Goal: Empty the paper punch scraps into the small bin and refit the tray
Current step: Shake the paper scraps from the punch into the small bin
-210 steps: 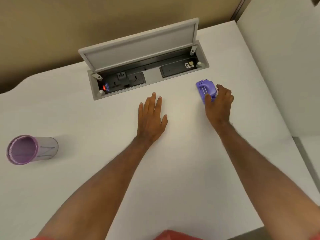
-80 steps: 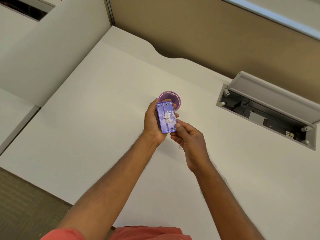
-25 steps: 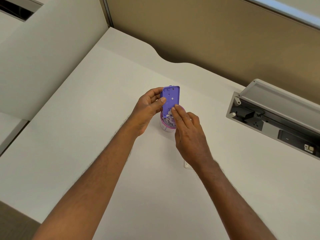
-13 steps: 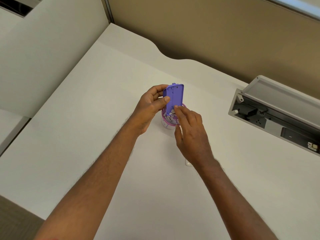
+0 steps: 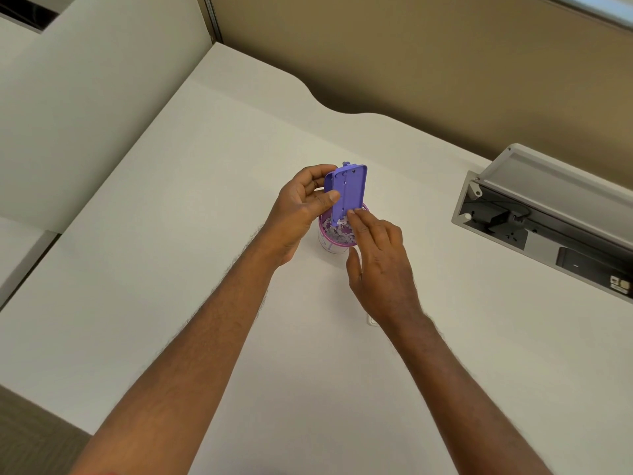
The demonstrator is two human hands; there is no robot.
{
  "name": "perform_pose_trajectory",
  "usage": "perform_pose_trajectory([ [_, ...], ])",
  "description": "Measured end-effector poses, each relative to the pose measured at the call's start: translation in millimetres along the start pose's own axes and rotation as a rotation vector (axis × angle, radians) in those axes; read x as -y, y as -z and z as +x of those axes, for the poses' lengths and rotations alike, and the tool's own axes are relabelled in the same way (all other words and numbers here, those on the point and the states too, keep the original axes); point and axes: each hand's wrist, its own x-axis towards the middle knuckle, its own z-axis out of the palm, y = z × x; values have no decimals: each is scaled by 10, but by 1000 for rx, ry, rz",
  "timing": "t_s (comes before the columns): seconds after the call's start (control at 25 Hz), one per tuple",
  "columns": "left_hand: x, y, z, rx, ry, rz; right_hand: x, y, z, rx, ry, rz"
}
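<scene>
1. Head view: I hold the purple paper punch (image 5: 348, 190) upright over the small bin (image 5: 331, 242), its flat underside turned toward me and its lower end dipping just inside the bin's rim.

2. My left hand (image 5: 297, 214) grips the punch from nine o'clock, thumb pressed across the near face and fingers wrapped behind the far edge, so the hand is closed on the tool.

3. My right hand (image 5: 380, 265) comes in from five o'clock; its fingers are loosely extended, holding nothing, and a fingertip touches the punch's lower right corner just above the bin.

4. The bin, a small clear cup with a pink-purple rim, stands on the white desk (image 5: 171, 269) at the centre of the frame, directly under the punch and between my two hands.

5. Paper scraps (image 5: 339, 231), pale and lilac dots, lie heaped inside the bin close to its rim.

6. A small white piece (image 5: 371, 320) lies on the desk at six o'clock from the bin, partly hidden by my right wrist; I cannot tell what it is.

7. At three o'clock from the bin, well apart from it, a grey desk power box (image 5: 548, 228) sits with its lid raised, sockets showing inside.

8. A tan partition (image 5: 445, 63) runs along the desk's far edge at twelve o'clock.
</scene>
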Motion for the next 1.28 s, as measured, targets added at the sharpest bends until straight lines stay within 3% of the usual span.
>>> perform_pose_trajectory([
  [0.24, 1, 1, 2, -13, -17, 1, 70, -39, -70, 18, -22, 105],
  [0.48, -1, -16, -14, -5, -33, -4, 49, 1, -79, 13, 18, 43],
  [0.6, -11, -24, -60, 8, -67, 1, 14, 50, -68, -43, -124, 268],
  [0.88, 110, -151, -185, 5, -246, 240, 1, 219, 209, -137, -692, 1063],
  [1.12, 289, -183, -276, 78, -501, 593, -58, 294, 174, -94, -878, 1432],
  [1.28, 396, -210, -286, 84, -660, 771, -69, 270, 102, -62, -868, 1408],
])
